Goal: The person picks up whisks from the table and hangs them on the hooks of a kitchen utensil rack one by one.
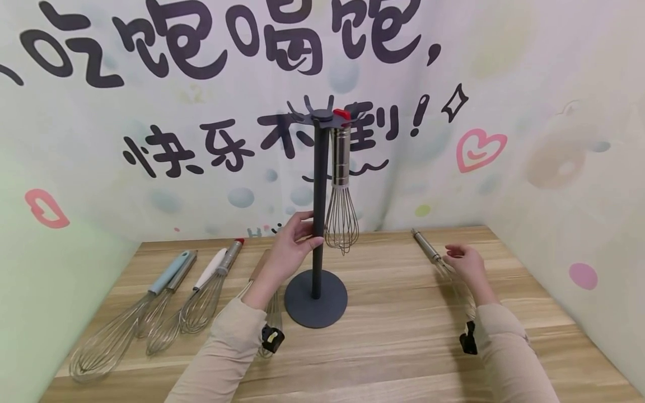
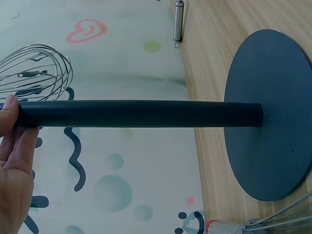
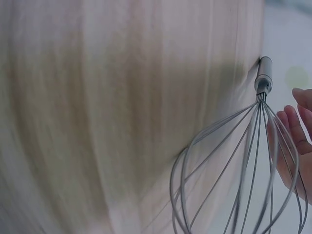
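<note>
A dark stand (image 1: pixel 316 299) with a round base and an upright pole stands mid-table. My left hand (image 1: pixel 292 246) holds its pole between thumb and fingers, partway up. From the stand's top ring hangs a whisk (image 1: pixel 341 162) with a steel handle and a red tip, wires downward. On the right, my right hand (image 1: pixel 466 266) is over another steel whisk (image 1: pixel 428 246) that lies on the table. In the right wrist view its wires (image 3: pixel 243 165) fill the lower right, and the loosely bent fingers (image 3: pixel 292 126) are beside its neck, gripping nothing.
Several whisks lie on the left, among them a blue-handled whisk (image 1: pixel 168 272), a white-handled whisk (image 1: pixel 210 268) and a red-tipped steel whisk (image 1: pixel 232 254). My left forearm partly covers a wooden-handled whisk (image 1: pixel 261 263). A printed cloth wall (image 1: pixel 242 212) closes off the wooden table's back.
</note>
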The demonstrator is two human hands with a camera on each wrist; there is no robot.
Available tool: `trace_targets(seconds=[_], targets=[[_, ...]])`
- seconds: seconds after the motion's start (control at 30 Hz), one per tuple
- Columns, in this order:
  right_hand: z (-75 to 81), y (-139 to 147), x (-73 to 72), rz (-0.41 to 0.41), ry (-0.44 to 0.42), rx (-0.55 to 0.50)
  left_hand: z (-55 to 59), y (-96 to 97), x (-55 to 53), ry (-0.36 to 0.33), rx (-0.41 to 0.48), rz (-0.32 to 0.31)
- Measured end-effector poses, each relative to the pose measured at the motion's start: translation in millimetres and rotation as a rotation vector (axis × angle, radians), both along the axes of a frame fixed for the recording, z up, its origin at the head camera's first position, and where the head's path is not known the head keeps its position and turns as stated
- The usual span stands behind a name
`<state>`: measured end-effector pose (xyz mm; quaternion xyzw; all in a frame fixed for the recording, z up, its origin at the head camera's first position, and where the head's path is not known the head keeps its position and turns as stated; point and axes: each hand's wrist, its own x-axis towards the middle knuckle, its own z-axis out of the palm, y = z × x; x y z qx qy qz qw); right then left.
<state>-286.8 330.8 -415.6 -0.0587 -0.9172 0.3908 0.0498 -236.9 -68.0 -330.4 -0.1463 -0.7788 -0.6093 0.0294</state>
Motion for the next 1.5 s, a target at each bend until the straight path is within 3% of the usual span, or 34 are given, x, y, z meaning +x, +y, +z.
trace_targets(seconds=[0.3, 0.67, 0.97, 1.5], targets=[[-2.2, -6.9, -0.2, 0.054, -0.008, 0.007, 0.0, -1.4, 1.6, -0.004, 0.004, -0.003], [-8.5, -4.7, -4.0, 0.045, -0.011, 0.075, 1.0, -1.3, 1.6, 0.000, -0.001, -0.009], [-8.6, -1.7, -3.4, 0.052, -0.073, 0.074, 0.5, -0.7, 2.2, -0.004, -0.003, -0.002], [-10.4, 0.4, -7.1, 0.062, -0.039, 0.107, -1.8, -0.7, -0.7, 0.004, 0.012, -0.005]])
